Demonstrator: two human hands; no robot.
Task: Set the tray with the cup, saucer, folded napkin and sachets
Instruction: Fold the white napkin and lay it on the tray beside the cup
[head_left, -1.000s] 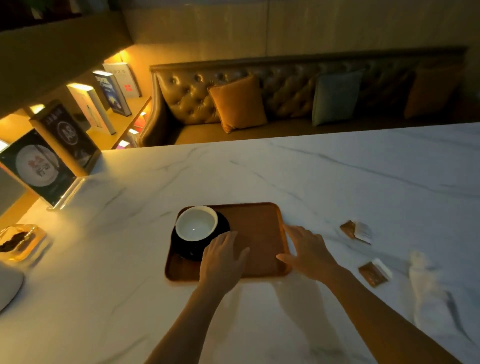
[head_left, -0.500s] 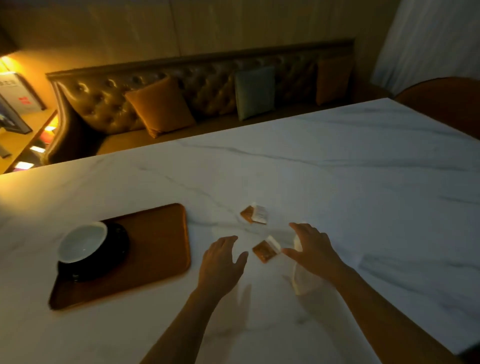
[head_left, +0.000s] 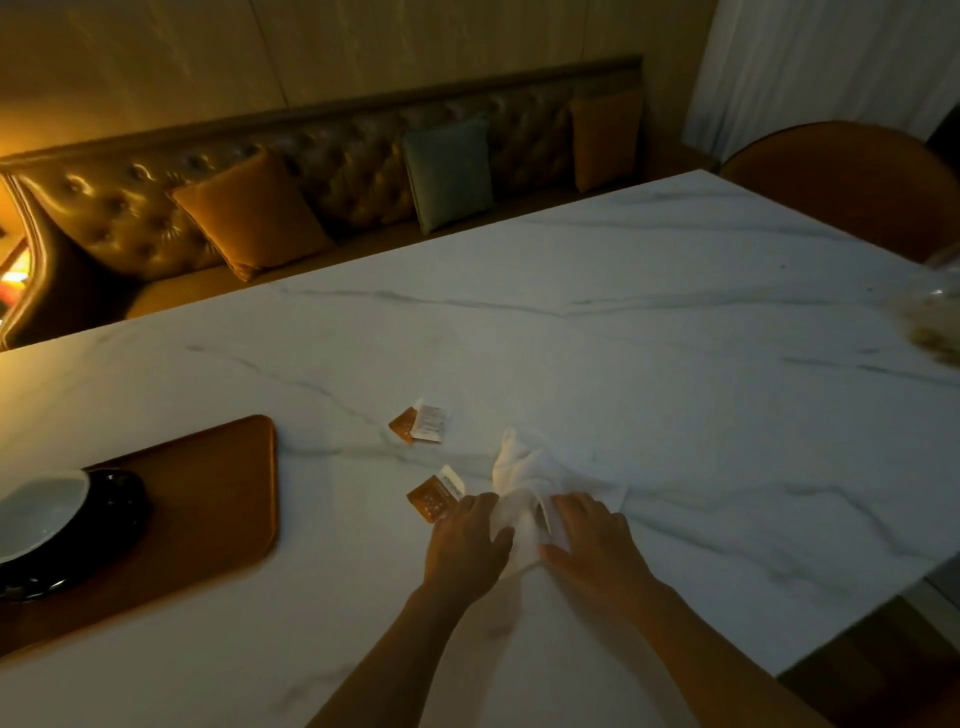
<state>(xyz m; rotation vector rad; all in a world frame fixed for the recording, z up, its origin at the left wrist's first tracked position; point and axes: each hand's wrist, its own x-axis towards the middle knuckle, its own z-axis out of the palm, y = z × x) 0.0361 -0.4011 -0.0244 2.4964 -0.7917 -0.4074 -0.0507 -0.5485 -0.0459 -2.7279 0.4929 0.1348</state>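
A crumpled white napkin (head_left: 524, 470) lies on the marble table, right of centre. My left hand (head_left: 467, 545) and my right hand (head_left: 592, 545) both rest on its near end, fingers closing on the cloth. Two brown-and-white sachets lie just left of it: one sachet (head_left: 435, 498) touches my left fingertips, the other sachet (head_left: 420, 424) sits farther back. At the left edge the wooden tray (head_left: 218, 499) carries a white cup (head_left: 39, 512) on a black saucer (head_left: 117, 512), both partly cut off by the frame.
The marble table (head_left: 623, 338) has its right edge and corner near my right forearm. A clear bag (head_left: 932, 322) of something lies at the far right. A tufted sofa (head_left: 332, 176) with cushions runs behind the table, and an orange chair (head_left: 852, 176) stands at the back right.
My view swung right, away from the tray. Both hands left the tray, passed over the sachets and came down onto the napkin, which is now bunched between them.
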